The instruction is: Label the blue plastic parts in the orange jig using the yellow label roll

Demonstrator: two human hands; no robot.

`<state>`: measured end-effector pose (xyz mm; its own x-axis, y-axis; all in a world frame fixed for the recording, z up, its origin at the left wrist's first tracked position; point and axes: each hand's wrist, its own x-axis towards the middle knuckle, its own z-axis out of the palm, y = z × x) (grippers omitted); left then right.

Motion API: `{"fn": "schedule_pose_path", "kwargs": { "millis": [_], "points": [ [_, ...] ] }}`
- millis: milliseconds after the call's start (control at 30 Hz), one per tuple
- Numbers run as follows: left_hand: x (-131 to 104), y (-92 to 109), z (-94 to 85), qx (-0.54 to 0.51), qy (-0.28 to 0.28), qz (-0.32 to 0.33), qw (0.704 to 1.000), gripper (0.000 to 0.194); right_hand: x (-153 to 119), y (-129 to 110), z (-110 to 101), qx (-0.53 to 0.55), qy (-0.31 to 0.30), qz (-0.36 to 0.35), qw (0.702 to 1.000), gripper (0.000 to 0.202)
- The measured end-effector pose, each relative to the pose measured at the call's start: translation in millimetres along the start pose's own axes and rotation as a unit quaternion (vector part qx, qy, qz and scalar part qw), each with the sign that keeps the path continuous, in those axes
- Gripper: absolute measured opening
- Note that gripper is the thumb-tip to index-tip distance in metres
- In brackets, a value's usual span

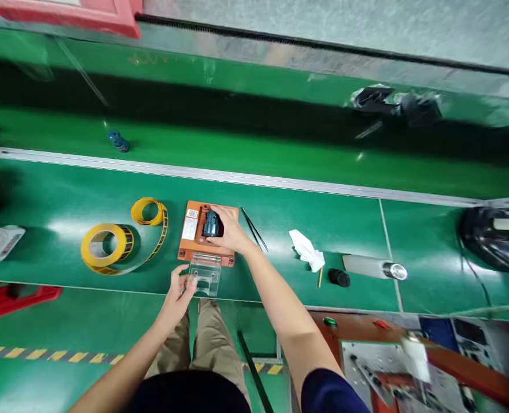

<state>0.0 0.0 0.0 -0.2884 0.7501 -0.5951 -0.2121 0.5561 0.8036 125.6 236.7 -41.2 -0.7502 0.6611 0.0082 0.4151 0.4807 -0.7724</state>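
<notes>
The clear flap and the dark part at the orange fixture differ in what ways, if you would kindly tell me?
The clear flap is see-through, while the dark part is opaque blue-black. The clear flap is flat and broad; the dark part is chunky and rounded. The left hand is at the clear flap, the right hand around the dark part. Both have a hand on them.

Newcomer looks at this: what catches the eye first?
Likely the orange fixture on the green bench, where the right hand grips a dark blue part and the left hand touches a clear hinged cover. Next, the yellow roll left of the fixture, its strip curving up to a smaller coil.
</notes>
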Motion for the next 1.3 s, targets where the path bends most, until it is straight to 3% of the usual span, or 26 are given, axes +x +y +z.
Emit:
{"fn": "schedule_pose_path", "kwargs": {
  "millis": [100, 167, 233, 333, 400, 467, 600, 667, 700, 733, 800, 867, 900, 1000, 1100, 1200, 1233, 1300],
  "points": [
    [-16, 11, -9.2, -0.032, -0.027, -0.015, 0.999, 0.059, -6, 4, 2, -0.059, -0.038, -0.026, 0.997, 0.108],
    [-20, 25, -12.6, -0.088, -0.045, -0.026, 0.995, 0.059, -11, 6, 2, -0.088, -0.021, -0.034, 0.995, 0.096],
    [-14, 44, -12.9, -0.159, -0.067, -0.033, 0.984, 0.065, -21, 9, 1, -0.101, 0.038, -0.026, 0.994, 0.075],
    [9, 75, -6.5, -0.216, -0.116, -0.044, 0.968, 0.065, -47, 23, -2, -0.115, 0.203, 0.066, 0.97, 0.049],
    [30, 92, 1.5, -0.224, -0.136, -0.056, 0.963, 0.06, -71, 38, 0, -0.139, 0.301, 0.146, 0.932, 0.042],
    [51, 101, 9.5, -0.222, -0.135, -0.083, 0.962, 0.054, -93, 54, 7, -0.173, 0.327, 0.188, 0.91, 0.046],
    [77, 101, 6.4, -0.158, -0.126, -0.12, 0.972, 0.046, -116, 77, 26, -0.207, 0.339, 0.242, 0.885, 0.052],
    [83, 99, -11.4, -0.03, -0.105, -0.062, 0.992, 0.049, -117, 81, 32, -0.184, 0.355, 0.256, 0.88, 0.051],
    [87, 99, -23.6, 0.068, -0.065, 0.001, 0.996, 0.048, -117, 81, 33, -0.166, 0.363, 0.258, 0.88, 0.05],
    [91, 100, -36.6, 0.183, -0.01, 0.077, 0.98, 0.044, -117, 80, 32, -0.144, 0.372, 0.257, 0.88, 0.049],
    [107, 106, -60.9, 0.403, 0.103, 0.215, 0.884, 0.038, -118, 75, 31, -0.093, 0.392, 0.259, 0.878, 0.045],
    [128, 113, -77.4, 0.539, 0.142, 0.238, 0.795, 0.039, -118, 66, 29, -0.016, 0.418, 0.273, 0.866, 0.042],
    [139, 115, -82.2, 0.573, 0.133, 0.214, 0.78, 0.04, -118, 61, 29, 0.038, 0.438, 0.283, 0.852, 0.042],
    [159, 121, -89.9, 0.575, 0.109, 0.139, 0.799, 0.03, -112, 41, 24, 0.256, 0.493, 0.293, 0.778, 0.044],
    [153, 120, -99.3, 0.515, 0.117, 0.144, 0.837, 0.024, -100, 18, 12, 0.472, 0.47, 0.267, 0.696, 0.044],
    [131, 113, -108.6, 0.286, 0.103, 0.164, 0.938, 0.032, -85, -6, 0, 0.609, 0.397, 0.232, 0.646, 0.041],
    [124, 109, -109.9, 0.195, 0.099, 0.162, 0.962, 0.036, -80, -14, -1, 0.637, 0.376, 0.222, 0.635, 0.038],
    [114, 103, -108.9, 0.071, 0.107, 0.141, 0.982, 0.04, -68, -30, 1, 0.665, 0.336, 0.209, 0.633, 0.032]
  ]
}}
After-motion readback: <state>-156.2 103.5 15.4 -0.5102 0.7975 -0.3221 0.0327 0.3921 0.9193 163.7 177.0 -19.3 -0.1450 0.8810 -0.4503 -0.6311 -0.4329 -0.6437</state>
